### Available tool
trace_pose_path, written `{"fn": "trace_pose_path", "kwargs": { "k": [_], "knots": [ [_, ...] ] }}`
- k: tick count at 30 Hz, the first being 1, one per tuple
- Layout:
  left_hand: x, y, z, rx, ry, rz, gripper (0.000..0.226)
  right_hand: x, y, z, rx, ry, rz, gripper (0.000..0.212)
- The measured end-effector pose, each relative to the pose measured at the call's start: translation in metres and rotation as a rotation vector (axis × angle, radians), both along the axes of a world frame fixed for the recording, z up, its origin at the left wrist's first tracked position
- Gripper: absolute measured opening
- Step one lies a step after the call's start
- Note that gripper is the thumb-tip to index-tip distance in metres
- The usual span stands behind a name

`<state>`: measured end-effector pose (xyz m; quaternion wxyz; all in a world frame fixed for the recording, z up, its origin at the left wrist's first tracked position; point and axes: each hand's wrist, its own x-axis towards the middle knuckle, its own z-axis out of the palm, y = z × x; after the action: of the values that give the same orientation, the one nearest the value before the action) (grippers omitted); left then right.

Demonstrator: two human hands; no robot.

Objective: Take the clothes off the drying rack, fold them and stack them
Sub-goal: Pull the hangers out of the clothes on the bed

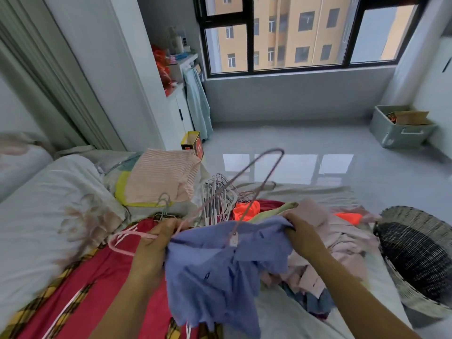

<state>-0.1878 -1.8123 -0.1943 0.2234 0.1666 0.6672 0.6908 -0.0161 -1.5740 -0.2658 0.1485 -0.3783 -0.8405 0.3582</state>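
I hold a blue shirt (215, 270) up over the bed, with a pink wire hanger (247, 182) still through its neck and sticking up. My left hand (154, 243) grips the shirt's left shoulder together with the hanger's pink end. My right hand (303, 236) grips the right shoulder. A folded pink striped garment (159, 177) lies on a yellow-edged cloth at the back of the bed. A heap of pale pink and orange clothes (342, 241) lies to the right.
A bunch of loose wire hangers (217, 196) lies mid-bed. A woven laundry basket (415, 255) sits at the right edge. A red blanket (105, 285) and white quilt (49, 216) cover the left. A grey bin (401, 128) stands on the tiled floor.
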Motion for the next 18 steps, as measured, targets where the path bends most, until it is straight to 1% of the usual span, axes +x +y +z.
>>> {"fn": "trace_pose_path", "kwargs": {
  "k": [1,2,3,4,6,8,10,12,13,15,16,17,18],
  "knots": [
    [0.003,0.006,0.001,0.041,-0.1,0.024,0.025,-0.003,-0.006,0.003,-0.053,0.051,0.02,0.029],
    [0.008,0.014,0.002,0.071,-0.172,0.029,0.025,-0.008,-0.015,0.006,-0.128,0.108,0.054,0.022],
    [0.015,0.023,0.004,0.095,-0.207,0.028,0.023,-0.015,-0.028,0.009,-0.235,0.154,0.087,0.017],
    [0.021,0.033,0.005,0.105,-0.202,0.019,0.021,-0.02,-0.042,0.013,-0.371,0.193,0.123,0.021],
    [0.03,0.049,0.005,0.095,-0.166,0.016,0.025,-0.028,-0.067,0.014,-0.672,0.275,0.213,0.015],
    [0.025,0.059,0.002,0.126,-0.198,0.061,0.025,-0.028,-0.076,0.012,-0.89,0.354,0.247,0.036],
    [0.009,0.061,-0.004,0.236,-0.297,0.115,0.032,-0.025,-0.074,0.008,-0.956,0.399,0.273,0.046],
    [-0.006,0.063,-0.009,0.327,-0.367,0.162,0.047,-0.023,-0.075,0.0,-0.888,0.333,0.338,0.057],
    [-0.011,0.064,-0.011,0.355,-0.386,0.174,0.051,-0.025,-0.076,-0.005,-0.798,0.255,0.388,0.067],
    [-0.012,0.067,-0.007,0.372,-0.395,0.159,0.049,-0.03,-0.08,-0.014,-0.533,0.064,0.46,0.089],
    [-0.012,0.067,-0.002,0.372,-0.388,0.128,0.045,-0.032,-0.08,-0.019,-0.396,-0.012,0.48,0.089],
    [-0.013,0.067,0.004,0.366,-0.374,0.065,0.038,-0.034,-0.077,-0.026,-0.276,-0.046,0.489,0.078],
    [-0.016,0.067,0.009,0.345,-0.34,-0.014,0.025,-0.034,-0.073,-0.03,-0.177,-0.076,0.458,0.062]
  ]
}}
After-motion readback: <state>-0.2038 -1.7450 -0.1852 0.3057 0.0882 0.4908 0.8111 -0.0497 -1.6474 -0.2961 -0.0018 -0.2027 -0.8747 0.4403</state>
